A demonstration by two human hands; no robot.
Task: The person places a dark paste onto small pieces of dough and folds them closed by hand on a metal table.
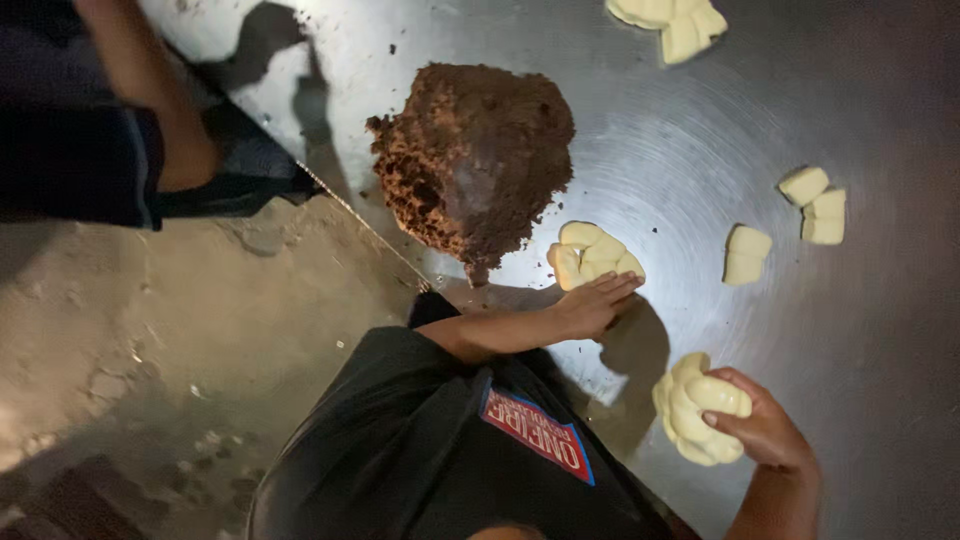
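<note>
Two hands at work, head view only. Left hand [592, 303] flat, fingers spread, on the steel table [880, 330], tips touching a knotted dough piece [594, 255]. Right hand [765, 425] grips another dough knot [695, 405] near the table edge. Best: light grip, don't squash folds; keep clear of the brown mound [475, 160].

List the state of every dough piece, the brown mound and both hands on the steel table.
brown mound: heaped, crumbly, resting on the steel table
left hand: open, flat, fingertips at the nearest dough piece
right hand: closed around a dough lump
two far-right pieces: loose, touching each other
single piece: loose, untouched
top pieces: loose, partly out of frame
</note>
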